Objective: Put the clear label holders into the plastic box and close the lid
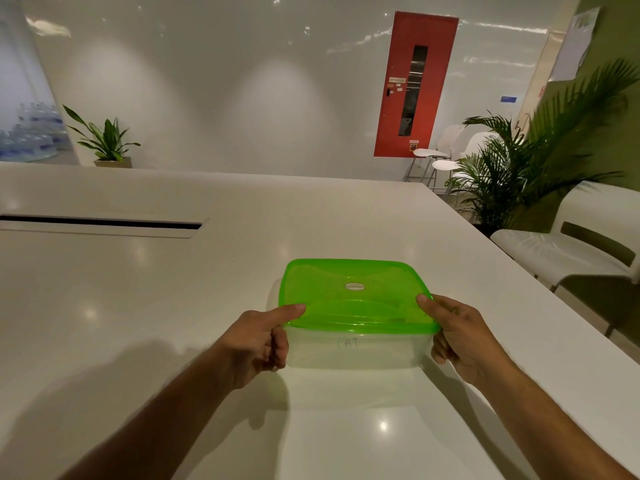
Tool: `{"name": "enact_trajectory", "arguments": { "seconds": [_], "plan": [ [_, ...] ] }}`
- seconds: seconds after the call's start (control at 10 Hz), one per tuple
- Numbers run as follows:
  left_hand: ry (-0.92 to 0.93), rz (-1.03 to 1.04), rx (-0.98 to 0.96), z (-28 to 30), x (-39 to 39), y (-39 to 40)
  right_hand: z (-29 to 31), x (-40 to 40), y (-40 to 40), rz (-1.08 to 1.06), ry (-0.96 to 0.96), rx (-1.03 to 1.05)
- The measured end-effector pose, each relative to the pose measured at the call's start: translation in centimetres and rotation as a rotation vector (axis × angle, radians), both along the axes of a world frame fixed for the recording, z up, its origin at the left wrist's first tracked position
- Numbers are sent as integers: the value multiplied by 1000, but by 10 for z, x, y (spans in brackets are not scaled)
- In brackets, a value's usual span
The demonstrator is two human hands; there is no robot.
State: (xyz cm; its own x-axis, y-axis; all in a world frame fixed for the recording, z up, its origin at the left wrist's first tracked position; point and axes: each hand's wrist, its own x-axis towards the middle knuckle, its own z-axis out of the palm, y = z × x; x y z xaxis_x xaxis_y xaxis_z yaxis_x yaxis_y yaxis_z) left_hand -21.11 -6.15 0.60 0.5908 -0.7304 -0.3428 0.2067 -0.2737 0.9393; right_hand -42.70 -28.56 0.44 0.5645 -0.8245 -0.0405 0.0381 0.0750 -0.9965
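Observation:
A clear plastic box point(356, 351) with faint writing on its near wall stands on the white table point(173, 306). A translucent green lid point(353, 292) lies flat on top of it. My left hand point(259, 341) grips the box's near left corner, thumb pressed on the lid's edge. My right hand point(457, 337) grips the near right corner the same way, thumb on the lid. Faint clear shapes show through the lid, but I cannot make out any label holders inside.
A long dark cable slot point(100, 223) runs across the table at the far left. The table's right edge passes close to a white chair point(561, 251). A palm plant point(526, 168) and white stools point(436, 161) stand beyond it, by a red door point(412, 84).

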Motion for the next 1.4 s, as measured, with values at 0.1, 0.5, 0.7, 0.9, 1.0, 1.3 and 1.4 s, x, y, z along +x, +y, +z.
{"name": "enact_trajectory", "arguments": {
  "seconds": [0.1,0.5,0.7,0.9,1.0,1.3,1.4],
  "plan": [
    [3,3,-15,-1,1,0,0,0,0,-3,-2,4],
    [-101,9,73,2,-5,6,-2,0,-1,-2,-21,5],
    [-53,56,65,7,-9,4,-3,1,-2,-4,-11,2],
    [39,91,-12,5,-12,3,-3,2,2,-23,-35,12],
    [60,101,-52,3,-13,2,-3,2,2,-35,-25,5],
    [-195,-23,83,9,0,9,1,-2,3,-36,105,-22],
    [-618,106,123,22,17,5,12,-3,-1,-112,255,-246]
  ]
}}
